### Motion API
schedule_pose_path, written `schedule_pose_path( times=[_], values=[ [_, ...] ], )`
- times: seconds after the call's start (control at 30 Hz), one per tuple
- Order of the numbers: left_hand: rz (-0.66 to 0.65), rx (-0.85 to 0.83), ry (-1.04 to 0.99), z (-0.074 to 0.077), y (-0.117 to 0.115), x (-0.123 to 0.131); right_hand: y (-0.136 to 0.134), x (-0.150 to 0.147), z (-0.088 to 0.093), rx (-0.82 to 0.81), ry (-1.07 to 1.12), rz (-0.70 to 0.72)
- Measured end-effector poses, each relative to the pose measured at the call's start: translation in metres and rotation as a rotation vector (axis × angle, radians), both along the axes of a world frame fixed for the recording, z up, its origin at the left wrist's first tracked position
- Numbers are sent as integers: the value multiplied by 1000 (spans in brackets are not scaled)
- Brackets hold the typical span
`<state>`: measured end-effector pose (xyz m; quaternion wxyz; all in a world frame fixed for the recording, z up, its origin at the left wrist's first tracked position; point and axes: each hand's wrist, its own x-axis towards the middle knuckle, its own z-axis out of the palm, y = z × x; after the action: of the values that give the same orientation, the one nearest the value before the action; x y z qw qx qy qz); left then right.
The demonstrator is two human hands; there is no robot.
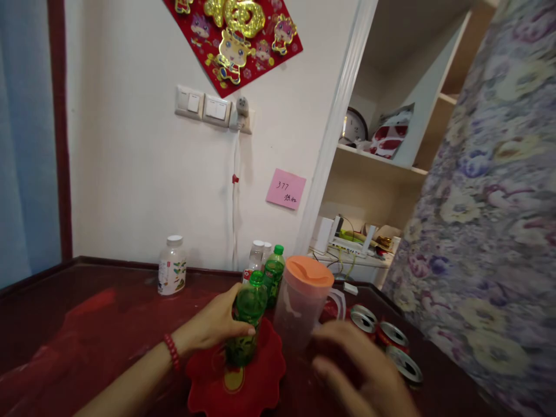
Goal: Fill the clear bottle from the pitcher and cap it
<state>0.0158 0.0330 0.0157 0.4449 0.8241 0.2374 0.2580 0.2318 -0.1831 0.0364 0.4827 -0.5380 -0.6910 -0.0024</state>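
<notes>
My left hand [221, 318], with a red bead bracelet [171, 351] at the wrist, is closed around a green plastic bottle [252, 301] with a green cap. The bottle's base is over a red scalloped dish [256, 385]; I cannot tell whether the two touch. My right hand [360, 365], slightly blurred, hovers in front of a clear pitcher [295, 310] with an orange lid. Its thumb and fingers are apart, with nothing visible between them. Several opened drink cans [403, 365] stand beyond it on the right.
Behind the held bottle stand another green bottle [273, 272] and clear bottles with white caps [256, 253]. A white-capped jar [172, 266] is near the wall on the dark red table [108, 330]. A flowered curtain [486, 231] hangs at the right, beside shelves [373, 155].
</notes>
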Motion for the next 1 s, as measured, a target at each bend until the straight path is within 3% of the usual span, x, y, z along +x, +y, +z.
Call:
schedule_pose_path(
  times=[0.1,0.17,0.23,0.33,0.43,0.57,0.77,1.0],
  values=[
    [20,8,15,0,-1,0,20,36,11,115,371,-246],
    [12,1,4,0,-1,0,35,50,10,82,619,-270],
    [9,8,-15,0,-2,0,47,54,3,39,698,-237],
    [34,21,-17,0,-4,0,55,53,-14,-44,701,-170],
    [55,11,-10,2,-6,0,56,53,-31,-104,708,-190],
    [44,5,-18,3,-7,-2,55,54,-41,-132,715,-187],
    [74,40,-3,2,-9,-3,58,42,-32,-65,616,-252],
    [49,25,-45,-4,-7,-3,65,55,-16,-33,708,-297]
  ],
)
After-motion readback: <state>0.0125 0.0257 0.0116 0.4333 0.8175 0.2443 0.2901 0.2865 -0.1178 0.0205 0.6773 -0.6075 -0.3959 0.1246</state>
